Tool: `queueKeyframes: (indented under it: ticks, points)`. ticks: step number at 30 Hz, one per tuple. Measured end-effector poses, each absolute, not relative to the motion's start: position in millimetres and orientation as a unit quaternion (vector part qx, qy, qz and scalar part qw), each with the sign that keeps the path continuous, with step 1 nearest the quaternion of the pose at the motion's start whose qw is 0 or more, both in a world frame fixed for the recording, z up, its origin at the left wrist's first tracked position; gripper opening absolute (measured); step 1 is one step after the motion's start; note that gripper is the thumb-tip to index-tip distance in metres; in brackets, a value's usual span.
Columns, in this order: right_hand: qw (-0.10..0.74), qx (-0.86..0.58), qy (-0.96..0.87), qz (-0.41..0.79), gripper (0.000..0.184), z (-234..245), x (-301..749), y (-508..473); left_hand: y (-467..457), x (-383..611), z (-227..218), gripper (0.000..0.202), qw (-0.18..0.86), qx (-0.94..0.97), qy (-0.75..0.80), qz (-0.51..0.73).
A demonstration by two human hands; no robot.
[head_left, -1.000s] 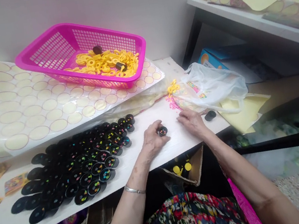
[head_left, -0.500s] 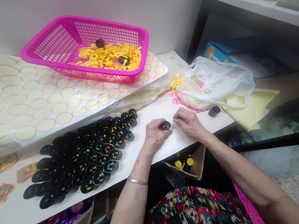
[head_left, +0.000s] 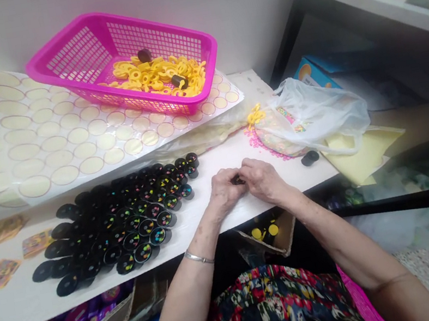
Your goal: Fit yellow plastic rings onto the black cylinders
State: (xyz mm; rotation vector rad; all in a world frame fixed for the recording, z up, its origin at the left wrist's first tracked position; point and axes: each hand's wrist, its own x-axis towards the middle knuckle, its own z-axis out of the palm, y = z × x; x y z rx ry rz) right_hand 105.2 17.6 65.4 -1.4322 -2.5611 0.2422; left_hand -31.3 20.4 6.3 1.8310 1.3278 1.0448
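My left hand (head_left: 225, 190) is closed around a small round black cup (head_left: 238, 179) just above the table's front part. Over the mouth of that cup, my right hand (head_left: 264, 180) has its fingertips pinched together; whatever they hold is too small or hidden. Most of the cup is covered by my fingers. To the left stand many black cups (head_left: 138, 226) in close rows, with small coloured bits inside. Pink bits (head_left: 254, 139) lie scattered beyond my right hand, beside a clear plastic bag (head_left: 314, 112). A lone black cup (head_left: 310, 158) rests to the right.
A pink basket (head_left: 57, 66) of yellow ring-shaped pieces (head_left: 166, 75) sits on sticker sheets (head_left: 84, 150) at the back. Small printed cards (head_left: 2, 273) lie at left. Below the table edge is a cardboard box (head_left: 288, 238) with yellow pieces. A shelf (head_left: 369, 3) juts out at right.
My right hand has moved left from beside the black cup to its mouth, and the two hands now meet. The cup is now mostly hidden. The view has shifted slightly.
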Motion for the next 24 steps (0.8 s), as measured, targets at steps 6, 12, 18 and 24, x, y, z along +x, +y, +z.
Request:
queueKeyframes:
  ticks: [6, 12, 18, 24]
  points:
    - [0.063, -0.445, -0.892, 0.036, 0.022, 70, 97, 17, 24, -33, 6, 0.006, 0.298, 0.706, 0.5, 0.404]
    - [0.214, -0.453, -0.848, 0.173, 0.011, 77, 131, 48, 26, -34, 9, 0.019, 0.304, 0.699, 0.527, 0.375]
    - [0.308, -0.707, -0.635, 0.039, 0.019, 83, 212, 112, 27, -34, 9, 0.026, 0.331, 0.672, 0.542, 0.38]
    - [0.103, -0.798, -0.593, 0.032, 0.027, 82, 243, 151, 28, -35, 10, 0.03, 0.344, 0.658, 0.557, 0.373]
